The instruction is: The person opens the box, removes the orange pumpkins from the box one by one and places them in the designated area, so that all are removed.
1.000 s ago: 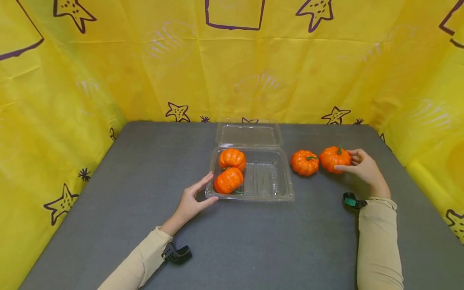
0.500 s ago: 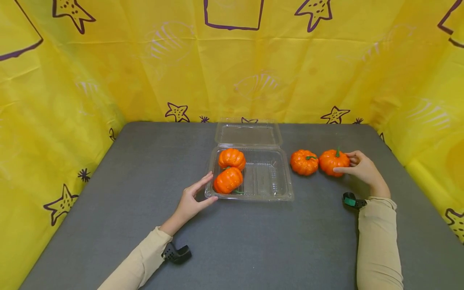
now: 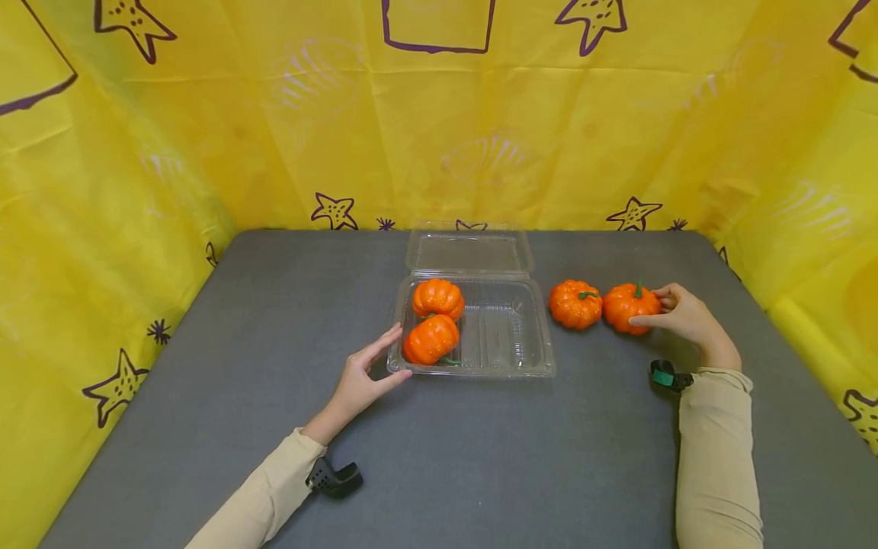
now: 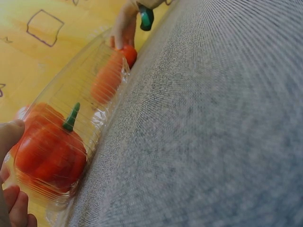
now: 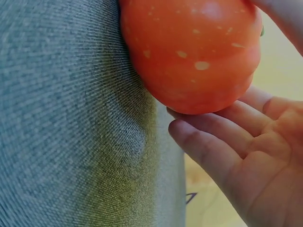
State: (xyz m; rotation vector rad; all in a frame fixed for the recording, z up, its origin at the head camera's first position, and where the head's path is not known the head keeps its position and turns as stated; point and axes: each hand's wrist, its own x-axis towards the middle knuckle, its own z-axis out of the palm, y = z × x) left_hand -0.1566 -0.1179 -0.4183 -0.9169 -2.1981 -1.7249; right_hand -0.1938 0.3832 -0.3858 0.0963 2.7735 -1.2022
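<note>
My right hand (image 3: 689, 320) holds the rightmost small orange pumpkin (image 3: 626, 311), thumb on the near side and fingers behind it. In the right wrist view this pumpkin (image 5: 194, 56), speckled with pale spots, rests against the grey cloth. A second pumpkin (image 3: 573, 305) sits right beside it on the left. My left hand (image 3: 357, 381) touches the front left corner of a clear plastic clamshell container (image 3: 483, 373), thumb and fingers spread and fairly straight. Two more pumpkins fill the container's left side: one at the back (image 3: 439, 297) and one tilted in front (image 3: 430, 341).
The container's clear lid (image 3: 470, 252) lies folded open toward the back edge of the grey table (image 3: 480, 465). Yellow patterned cloth (image 3: 439, 130) hangs behind the table and on both sides. Each wrist wears a black strap; the right one (image 3: 668, 377) carries a green patch.
The pumpkin in my right hand has come down slightly to the table beside its neighbour, and the hand stays around it. My left hand remains at the container's corner.
</note>
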